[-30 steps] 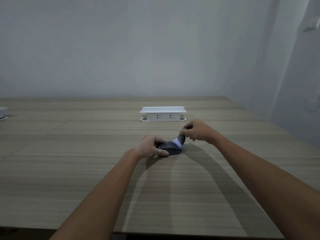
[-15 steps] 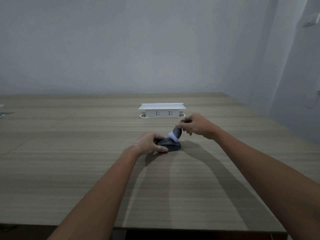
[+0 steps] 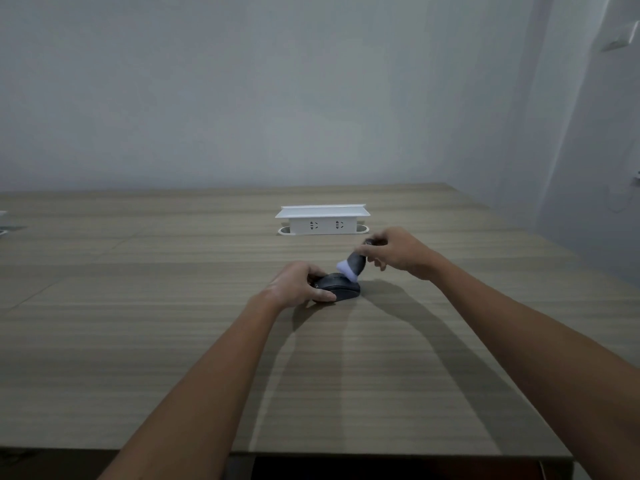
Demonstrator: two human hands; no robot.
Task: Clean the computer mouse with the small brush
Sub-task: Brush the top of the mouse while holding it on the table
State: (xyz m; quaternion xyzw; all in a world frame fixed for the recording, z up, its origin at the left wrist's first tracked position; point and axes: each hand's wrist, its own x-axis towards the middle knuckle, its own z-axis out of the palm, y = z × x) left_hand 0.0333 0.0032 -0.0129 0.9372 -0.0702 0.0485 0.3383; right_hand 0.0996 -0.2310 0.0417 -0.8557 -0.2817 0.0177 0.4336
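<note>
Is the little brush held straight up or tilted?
Tilted. The brush leans, pale bristles down-left on the mouse, handle up-right in the right hand.

This looks like an office or meeting room — plain and sparsely furnished. A broad worktop point(image 3: 138, 341) with a pale wood-grain laminate surface fills the lower half of the view, large enough for several seats. Set into its middle is a white pop-up power socket box point(image 3: 322, 221), lid raised, showing two outlets on its front face — the kind of fitting built into conference tables. Behind it stands a bare, light grey painted wall point(image 3: 242, 98) with no decoration. On the right-hand wall a white switch plate point(image 3: 620, 38) sits high up. A black computer mouse point(image 3: 337, 289) lies on the worktop, fitting desk work.
</note>
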